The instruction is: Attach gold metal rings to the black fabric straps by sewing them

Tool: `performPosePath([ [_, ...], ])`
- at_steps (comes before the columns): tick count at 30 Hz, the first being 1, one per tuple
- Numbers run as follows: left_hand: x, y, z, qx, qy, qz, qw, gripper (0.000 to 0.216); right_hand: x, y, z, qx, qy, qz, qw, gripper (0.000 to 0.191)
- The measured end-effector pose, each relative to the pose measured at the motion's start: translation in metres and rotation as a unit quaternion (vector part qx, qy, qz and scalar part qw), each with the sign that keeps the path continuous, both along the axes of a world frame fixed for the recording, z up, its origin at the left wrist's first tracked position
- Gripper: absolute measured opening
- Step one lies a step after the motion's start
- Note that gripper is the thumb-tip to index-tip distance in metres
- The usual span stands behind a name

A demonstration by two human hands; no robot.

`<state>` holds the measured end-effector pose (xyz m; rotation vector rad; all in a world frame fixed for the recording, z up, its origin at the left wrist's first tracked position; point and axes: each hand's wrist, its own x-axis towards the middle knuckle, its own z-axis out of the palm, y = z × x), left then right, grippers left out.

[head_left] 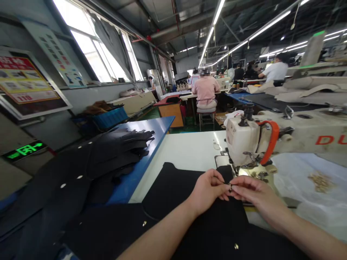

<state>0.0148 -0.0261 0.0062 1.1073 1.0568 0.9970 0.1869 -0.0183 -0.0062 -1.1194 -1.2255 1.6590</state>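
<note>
Hardware [230, 187], tiny & metal, pinched btwn fingertips of L hand [206, 191] & R hand [254, 192], over black panel [176, 186] (can't tell if attached) on tabletop [196, 148], nr sewing machine [242, 135]; might drop if fingertips slip, prob. bc so small, or mark panel if edge digs in

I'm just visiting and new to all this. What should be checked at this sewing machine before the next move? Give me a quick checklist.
1. Small metal piece pinched between the fingertips of the left hand and right hand: ok.
2. Black panel lying beneath both hands: ok.
3. Loose brass-coloured pieces near the right hand: ok; they lie in a small heap.
4. Fingers clear of the needle: cannot tell; the hands are close to the machine head, but the needle isn't distinguishable.
5. Machine stopped: cannot tell from one still picture.
</note>
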Motion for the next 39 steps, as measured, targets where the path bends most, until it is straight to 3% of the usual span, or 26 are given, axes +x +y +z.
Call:
performPosePath([
  [8,-0.003,0.000,0.007,-0.039,-0.053,-0.021,0.998,0.036,-0.009,0.000,0.005,-0.080,0.135,-0.044,0.987,0.035],
  [15,-0.005,0.005,0.011,-0.056,-0.020,-0.047,0.997,0.021,-0.014,0.001,0.009,-0.061,0.121,-0.059,0.989,0.035],
  [18,-0.005,0.005,0.014,-0.066,-0.015,-0.051,0.996,0.017,-0.014,0.001,0.008,-0.021,0.104,-0.039,0.994,0.029],
  [22,-0.003,0.003,0.017,-0.052,0.023,-0.044,0.997,0.013,-0.012,-0.007,0.009,0.105,0.046,-0.028,0.993,0.014],
  [24,-0.003,0.003,0.015,-0.036,0.067,-0.032,0.997,0.011,-0.011,-0.012,0.010,0.195,-0.053,-0.031,0.979,0.008],
  [27,-0.004,0.003,0.011,-0.010,0.140,-0.008,0.990,0.009,-0.009,-0.019,0.013,0.288,-0.176,-0.025,0.941,0.017],
  [30,-0.005,0.002,0.007,0.006,0.190,0.015,0.982,0.012,-0.006,-0.018,0.014,0.312,-0.194,-0.016,0.930,0.009],
  [33,-0.004,0.001,0.008,-0.009,0.168,0.022,0.986,0.017,-0.003,-0.014,0.013,0.320,-0.186,-0.017,0.929,0.006],
  [39,-0.002,0.000,0.010,-0.026,0.058,0.036,0.997,0.018,-0.004,-0.006,0.006,0.222,-0.077,-0.044,0.971,0.005],
])
